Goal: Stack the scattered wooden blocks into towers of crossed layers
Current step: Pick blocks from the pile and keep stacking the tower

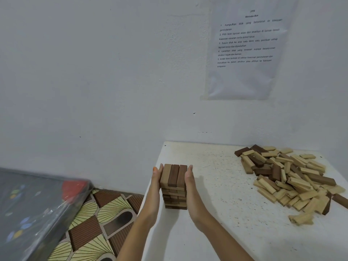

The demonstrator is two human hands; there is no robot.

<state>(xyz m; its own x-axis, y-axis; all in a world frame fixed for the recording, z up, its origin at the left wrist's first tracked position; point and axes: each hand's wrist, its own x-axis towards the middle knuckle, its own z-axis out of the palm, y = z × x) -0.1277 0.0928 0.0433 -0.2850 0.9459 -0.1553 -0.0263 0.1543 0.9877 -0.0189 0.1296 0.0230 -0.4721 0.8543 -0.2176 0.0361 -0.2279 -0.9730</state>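
A tower of wooden blocks [174, 185] stands near the left edge of the white table [216, 213], built of several crossed layers in light and dark wood. Its top layer has three blocks side by side. My left hand [156, 177] presses flat against the tower's left side with straight fingers. My right hand [189, 178] presses flat against its right side. A loose pile of scattered blocks [290, 178] lies on the right part of the table.
The table stands against a white wall with a printed instruction sheet [246, 48] taped above it. Left of the table a dark plastic-wrapped mattress [33, 210] lies on a patterned floor mat [98, 223].
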